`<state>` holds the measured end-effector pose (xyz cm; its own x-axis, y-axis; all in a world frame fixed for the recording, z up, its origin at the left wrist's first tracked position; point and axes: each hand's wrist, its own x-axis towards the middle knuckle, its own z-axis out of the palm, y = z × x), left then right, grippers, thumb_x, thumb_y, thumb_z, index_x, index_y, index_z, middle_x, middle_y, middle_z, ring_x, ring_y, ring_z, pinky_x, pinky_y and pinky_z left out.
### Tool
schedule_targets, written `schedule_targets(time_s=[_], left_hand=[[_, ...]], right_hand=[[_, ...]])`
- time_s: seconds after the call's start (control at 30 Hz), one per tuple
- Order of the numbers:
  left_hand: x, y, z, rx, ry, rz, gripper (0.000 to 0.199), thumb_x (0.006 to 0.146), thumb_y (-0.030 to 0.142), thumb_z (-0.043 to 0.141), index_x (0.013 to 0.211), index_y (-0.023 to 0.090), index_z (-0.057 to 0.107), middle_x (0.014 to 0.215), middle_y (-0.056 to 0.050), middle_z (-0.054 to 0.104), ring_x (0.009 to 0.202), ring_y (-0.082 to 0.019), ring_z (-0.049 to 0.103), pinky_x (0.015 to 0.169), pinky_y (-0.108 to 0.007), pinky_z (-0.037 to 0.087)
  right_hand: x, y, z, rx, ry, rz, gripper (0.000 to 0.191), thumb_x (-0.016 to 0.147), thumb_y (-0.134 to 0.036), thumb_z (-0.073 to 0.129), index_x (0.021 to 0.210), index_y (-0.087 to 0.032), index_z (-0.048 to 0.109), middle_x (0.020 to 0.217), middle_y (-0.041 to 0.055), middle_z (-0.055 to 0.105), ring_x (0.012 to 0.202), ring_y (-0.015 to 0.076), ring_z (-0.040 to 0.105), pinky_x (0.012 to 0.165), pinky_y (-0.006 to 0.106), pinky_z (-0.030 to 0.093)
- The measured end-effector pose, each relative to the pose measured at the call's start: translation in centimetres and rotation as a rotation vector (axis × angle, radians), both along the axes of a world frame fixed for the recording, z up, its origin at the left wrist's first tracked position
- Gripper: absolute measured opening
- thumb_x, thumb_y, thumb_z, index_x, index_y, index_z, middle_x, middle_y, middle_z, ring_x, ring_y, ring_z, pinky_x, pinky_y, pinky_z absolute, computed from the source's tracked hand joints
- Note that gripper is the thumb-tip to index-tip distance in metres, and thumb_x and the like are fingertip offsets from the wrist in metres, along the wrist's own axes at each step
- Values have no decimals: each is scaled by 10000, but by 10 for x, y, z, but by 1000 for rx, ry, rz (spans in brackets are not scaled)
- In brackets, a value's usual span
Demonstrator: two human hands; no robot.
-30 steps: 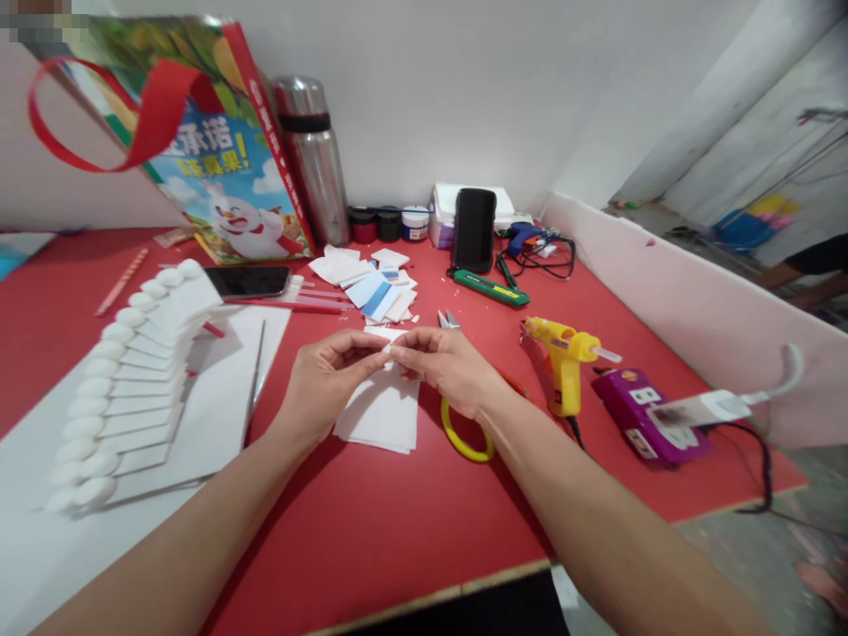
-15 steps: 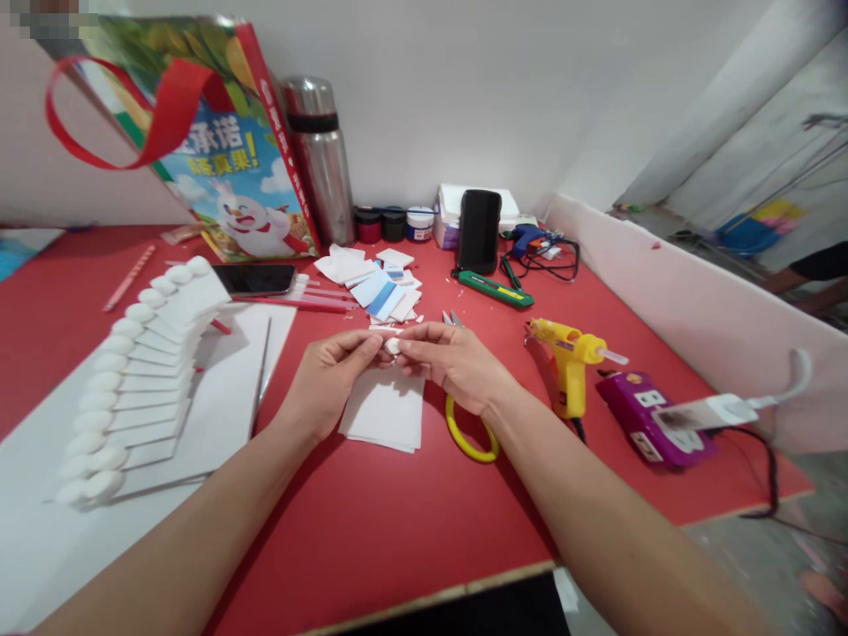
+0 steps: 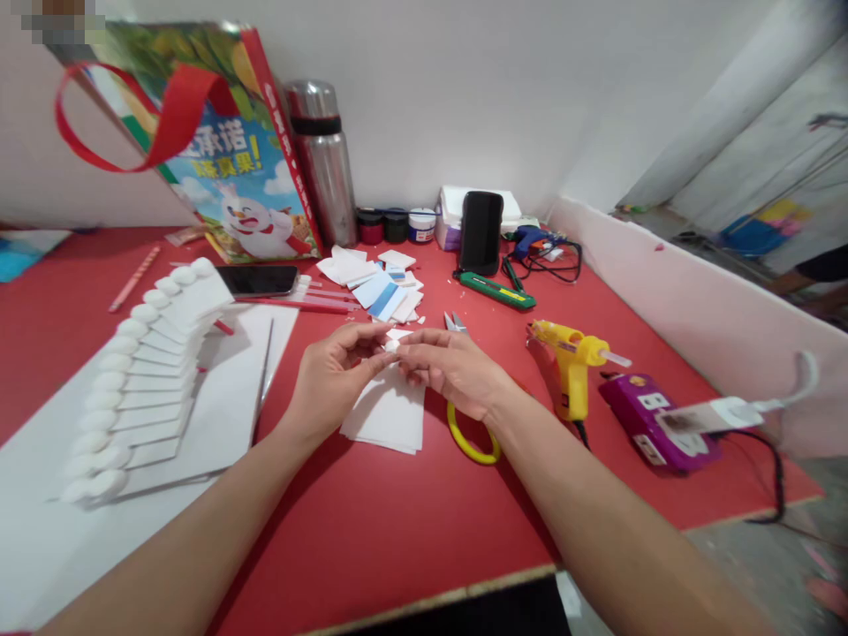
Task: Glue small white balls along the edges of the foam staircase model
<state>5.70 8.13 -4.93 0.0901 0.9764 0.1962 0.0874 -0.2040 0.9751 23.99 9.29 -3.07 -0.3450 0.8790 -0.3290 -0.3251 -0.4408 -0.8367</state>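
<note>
Between the fingertips of both hands is a small white rounded piece, partly covered by fingers. My left hand touches it with the thumb tip, its index finger arched above. My right hand pinches it from the other side. Just below the hands lies a small stack of white sheets on the red table. Scissors with yellow handles rest partly under my right hand, blades pointing away. To the left stands a white curved stair-like model, edged with white rounded discs, on a white board.
A yellow glue gun and a purple power strip are at right. White and blue scraps, a green cutter and a black phone lie or stand farther back. Behind are a steel flask and a gift bag.
My left index finger has lifted and arched away from the white piece, while the thumb stays near it. The whole view has shifted slightly.
</note>
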Motion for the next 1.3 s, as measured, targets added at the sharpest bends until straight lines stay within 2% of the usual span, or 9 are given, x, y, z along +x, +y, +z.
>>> schedule_targets(time_s=[0.2,0.33,0.43,0.53,0.67,0.8,0.9,1.0,1.3], left_hand=[[0,1,0,128,85,-28,354,849,267,784,1195,207,740,1035,-60,713,890,-168,649,847,-313,531],[2,1,6,143,29,-9,238,825,265,809,1055,214,778,1125,-59,668,942,-162,651,843,-290,541],[3,0,7,32,-77,-27,168,797,275,839,939,205,782,1091,-50,683,995,-178,665,869,-285,543],[2,0,7,-186,-260,-94,196,781,286,857,937,203,772,978,-36,725,888,-151,678,818,-263,543],[0,1,10,-370,-465,-114,214,724,244,896,893,186,777,842,-21,740,737,-95,641,718,-197,513],[-2,1,14,-431,-504,-156,204,706,196,896,872,166,783,841,-24,741,735,-90,639,740,-196,519],[-2,0,15,-442,-506,-191,179,731,201,877,886,157,797,841,-28,734,749,-96,641,767,-211,526],[-1,-1,16,-436,-509,-215,173,747,214,867,902,155,818,850,-36,738,748,-95,633,772,-213,524],[0,-2,12,-438,-493,-176,227,720,249,894,935,197,844,863,-42,766,768,-104,646,798,-230,527]], right_hand=[[3,1,2,8,-21,2,296,626,-216,924,836,-133,733,680,4,696,594,87,612,604,222,456],[5,1,5,-45,74,28,308,631,-204,931,853,-127,732,672,-8,678,600,72,606,595,198,458],[5,1,7,-54,93,56,312,643,-241,937,837,-123,724,662,-16,660,585,65,588,550,188,431],[6,0,9,4,24,82,330,652,-309,938,815,-125,718,704,-5,674,582,70,582,529,200,407],[9,1,12,147,-63,-23,317,699,-359,908,757,-140,686,736,-5,685,532,48,505,517,211,368],[11,2,11,296,-74,-52,241,734,-307,879,880,-183,734,801,-13,695,616,74,545,583,226,418],[11,2,9,405,-101,24,307,738,-265,871,1022,-220,762,981,12,733,799,112,630,734,254,495],[10,1,9,472,-153,18,337,740,-278,870,1053,-224,758,1079,31,732,895,138,649,855,302,519],[7,-1,10,562,-306,-2,331,748,-310,835,1029,-205,696,1006,35,663,794,124,579,713,276,512]])
